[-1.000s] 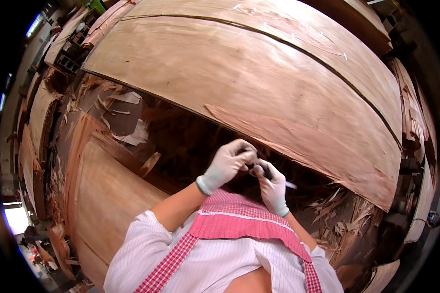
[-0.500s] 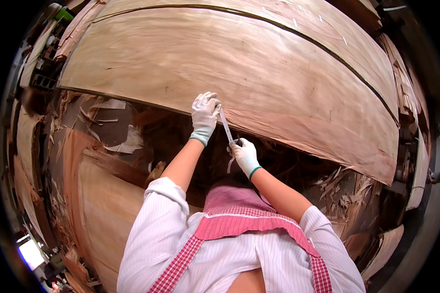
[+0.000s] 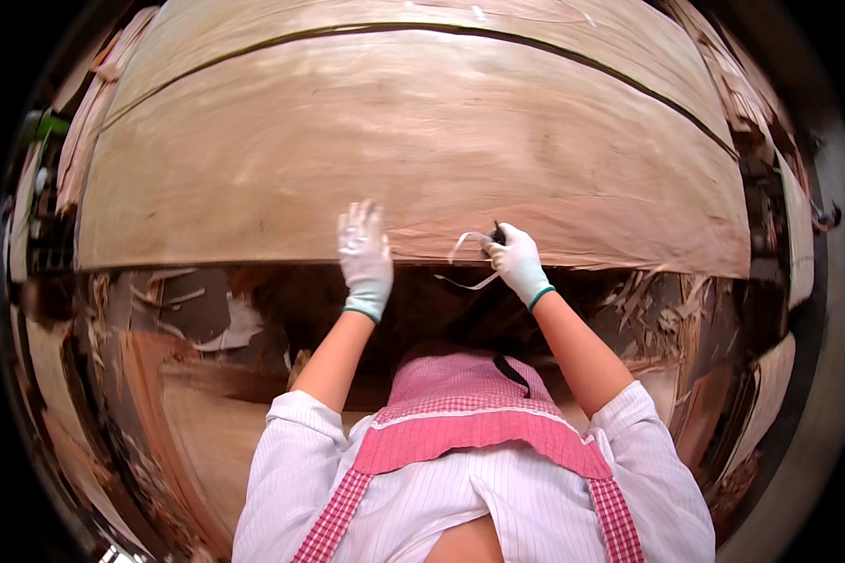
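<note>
In front of me lies a wide, pale wood veneer sheet point(image 3: 282, 141), with a pinkish patch along its near edge. My left hand point(image 3: 363, 261), in a white glove with a green cuff, rests flat at that edge with its fingers stretched out, slightly blurred. To its right, my gloved right hand point(image 3: 518, 263) is closed around a small dark tool point(image 3: 496, 235), whose exact kind I cannot make out. A thin white tape strip point(image 3: 465, 241) curls out from this hand, and a loose end hangs below toward the left.
A dark seam point(image 3: 385, 29) crosses the veneer farther away. Torn veneer scraps point(image 3: 648, 300) lie below the near edge at right, with pale pieces point(image 3: 235, 324) at left. More veneer stacks point(image 3: 765, 394) stand on both sides.
My left hand has let go of the tape and now lies flat on the veneer. My right hand has moved right and upward with the tape, which has gone from taut to curled.
</note>
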Available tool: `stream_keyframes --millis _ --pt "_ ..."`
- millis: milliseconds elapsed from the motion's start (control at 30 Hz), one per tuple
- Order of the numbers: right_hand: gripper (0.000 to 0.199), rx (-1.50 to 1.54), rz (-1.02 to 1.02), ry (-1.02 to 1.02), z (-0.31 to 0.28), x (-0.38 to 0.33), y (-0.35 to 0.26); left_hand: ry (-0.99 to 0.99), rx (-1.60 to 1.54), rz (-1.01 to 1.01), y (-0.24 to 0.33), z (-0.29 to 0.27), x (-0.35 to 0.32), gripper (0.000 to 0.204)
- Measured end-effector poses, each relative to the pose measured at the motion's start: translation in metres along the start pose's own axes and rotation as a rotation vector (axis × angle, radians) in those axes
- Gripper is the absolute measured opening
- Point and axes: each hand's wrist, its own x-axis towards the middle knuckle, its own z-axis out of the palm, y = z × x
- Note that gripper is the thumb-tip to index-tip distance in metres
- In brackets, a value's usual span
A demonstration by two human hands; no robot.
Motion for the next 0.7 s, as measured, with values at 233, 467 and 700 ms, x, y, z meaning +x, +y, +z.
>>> stream_keyframes --millis 233,467,700 --pt "0.015 0.564 0.284 0.054 -0.006 -0.003 0.03 -0.131 -0.177 0.548 0.09 0.063 0.037 0.049" --pt "0.012 -0.415 -0.062 0.119 -0.074 0.019 0.012 -0.244 -0.079 0.629 0.081 0.064 0.042 0.046" --pt "0.021 0.381 0.205 0.162 -0.105 0.047 0.071 -0.295 -0.137 0.676 0.182 0.094 0.077 0.052"
